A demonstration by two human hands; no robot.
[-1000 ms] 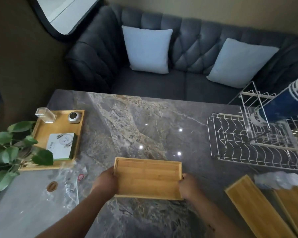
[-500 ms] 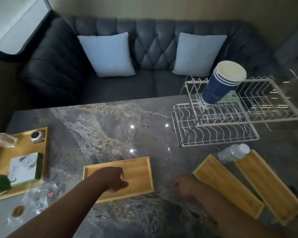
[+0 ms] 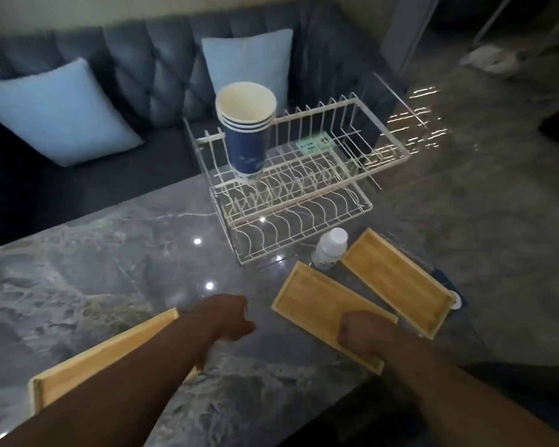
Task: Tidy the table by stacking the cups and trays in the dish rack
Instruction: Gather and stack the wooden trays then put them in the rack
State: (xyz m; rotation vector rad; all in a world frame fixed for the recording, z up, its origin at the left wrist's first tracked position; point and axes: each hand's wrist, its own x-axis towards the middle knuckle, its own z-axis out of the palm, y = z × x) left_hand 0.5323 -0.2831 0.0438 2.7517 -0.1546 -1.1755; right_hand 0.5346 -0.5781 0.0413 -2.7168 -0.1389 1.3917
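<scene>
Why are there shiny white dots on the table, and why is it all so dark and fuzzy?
Head view: the dots are light glare on the polished table; the room is dim; reflections on the floor beside the rack streak with blur; the wide lens bends the edges.

This is a home living room: a dark tufted sofa [image 3: 149, 69] with two pale blue pillows [image 3: 58, 111] runs along the wall behind a polished marble table [image 3: 110, 269]. On the table sits a white wire dish rack [image 3: 304, 201] holding stacked paper cups [image 3: 246, 130]. Bamboo trays [image 3: 397, 279] lie just beside it, all plain household stuff under dim indoor light.
</scene>
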